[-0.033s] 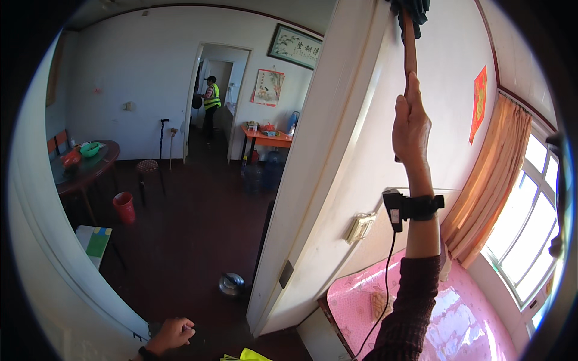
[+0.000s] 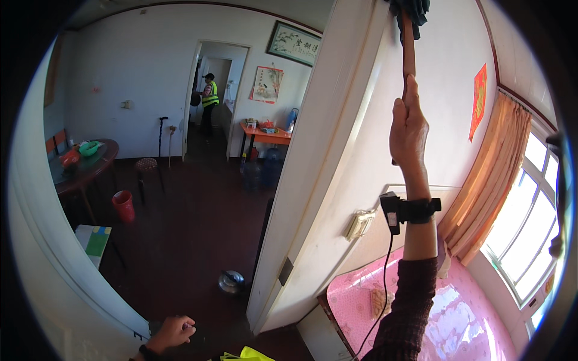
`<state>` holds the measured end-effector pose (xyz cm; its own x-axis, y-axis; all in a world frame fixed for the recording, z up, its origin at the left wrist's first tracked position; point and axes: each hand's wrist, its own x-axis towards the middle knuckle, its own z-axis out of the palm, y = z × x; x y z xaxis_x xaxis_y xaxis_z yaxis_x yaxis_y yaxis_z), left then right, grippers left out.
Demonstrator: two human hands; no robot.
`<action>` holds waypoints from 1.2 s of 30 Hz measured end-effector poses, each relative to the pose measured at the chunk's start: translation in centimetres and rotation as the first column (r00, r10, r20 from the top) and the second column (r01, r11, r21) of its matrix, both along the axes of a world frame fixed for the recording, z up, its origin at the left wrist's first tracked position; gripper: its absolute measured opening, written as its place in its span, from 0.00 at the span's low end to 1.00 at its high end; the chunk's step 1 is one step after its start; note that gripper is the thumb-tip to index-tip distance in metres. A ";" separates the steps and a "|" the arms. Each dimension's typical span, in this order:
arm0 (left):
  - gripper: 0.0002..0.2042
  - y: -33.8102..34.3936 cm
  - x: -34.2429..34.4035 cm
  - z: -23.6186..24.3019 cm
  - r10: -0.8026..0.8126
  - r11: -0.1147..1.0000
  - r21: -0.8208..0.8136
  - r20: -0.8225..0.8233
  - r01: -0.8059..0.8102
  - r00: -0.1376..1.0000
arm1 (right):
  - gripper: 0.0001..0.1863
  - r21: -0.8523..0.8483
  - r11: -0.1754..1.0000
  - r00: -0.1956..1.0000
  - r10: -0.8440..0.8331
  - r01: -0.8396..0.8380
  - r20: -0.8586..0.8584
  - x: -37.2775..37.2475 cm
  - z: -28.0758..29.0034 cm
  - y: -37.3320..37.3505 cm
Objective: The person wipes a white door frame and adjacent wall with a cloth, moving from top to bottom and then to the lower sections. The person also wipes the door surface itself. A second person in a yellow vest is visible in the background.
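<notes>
1. Slightly lower and more to the left than in the earlier frame is now the right grip [image 2: 410, 135], the person's bare hand, while the room behind sits a little higher in the view.
2. It is clenched around a long brown wooden handle [image 2: 409, 57], with the thumb and the index finger pointing up along it.
3. At the handle's top is a bunched dark cloth head [image 2: 415, 12], cut by the upper edge of the view, next to the white door frame [image 2: 301, 198]. Whether it touches the wall, I cannot tell.
4. Around the right wrist is a black strap with a black boxy device [image 2: 391, 212]; its thin cable runs down beside the dark knitted sleeve [image 2: 407, 307].
5. Low on the left is the left grip [image 2: 173, 332], with curled fingers; I cannot tell if it holds something.
6. Near the right forearm, a pale rectangular switch box [image 2: 360, 225] is on the wall. Beneath lies a bed with a glossy pink cover [image 2: 451, 316], and farther right hangs a pleated orange curtain [image 2: 481, 180] beside the window.
7. Beyond the doorway, a round shiny metal vessel [image 2: 231, 281] and a red plastic bin [image 2: 123, 206] stand on the dark floor; a round dark bench [image 2: 111, 154] carries a green bowl [image 2: 89, 148].
8. Farthest, a person in a yellow vest [image 2: 210, 96] stands in another doorway.
</notes>
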<state>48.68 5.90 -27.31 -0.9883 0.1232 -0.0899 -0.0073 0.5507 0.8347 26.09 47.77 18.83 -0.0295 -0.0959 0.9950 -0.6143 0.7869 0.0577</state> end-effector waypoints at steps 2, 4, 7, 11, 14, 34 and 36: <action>0.15 0.1 -0.5 0.1 0.000 1.000 0.018 0.047 0.000 0.999 | 0.29 0.014 1.000 1.000 -0.012 0.012 -0.008 -0.4 -2.7 0.1; 0.15 0.4 -1.0 0.3 -0.037 0.999 -0.006 0.055 0.038 0.998 | 0.31 0.011 1.000 1.000 0.016 -0.016 0.013 -0.5 -5.6 0.2; 0.15 0.8 -1.9 0.2 -0.062 0.998 0.004 0.063 0.062 0.996 | 0.32 0.022 0.998 0.999 0.051 -0.051 0.018 -0.4 -9.7 0.1; 0.16 0.8 -2.7 -0.1 -0.089 0.996 0.004 0.065 0.089 0.994 | 0.34 0.040 0.999 0.997 -0.021 0.018 0.073 0.4 -15.0 0.0; 0.16 0.7 -3.3 -0.2 -0.114 0.993 -0.002 0.063 0.114 0.992 | 0.35 0.032 0.999 0.993 -0.025 0.022 0.119 1.2 -18.6 0.1; 0.17 -0.5 -7.3 0.0 0.006 0.992 0.123 -0.027 -0.003 1.000 | 0.33 0.126 0.992 0.809 -0.087 0.016 0.581 7.7 -42.3 -4.6; 0.17 0.1 -8.8 1.1 0.069 0.984 0.172 -0.131 -0.046 0.989 | 0.33 0.101 0.995 0.816 -0.056 -0.004 0.575 8.8 -43.0 -4.9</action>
<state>39.88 5.97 -26.17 -0.9957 0.0682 0.0626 0.0849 0.4043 0.9107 34.86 42.85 -24.15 -0.5990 -0.1781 0.7807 -0.5374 0.8122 -0.2270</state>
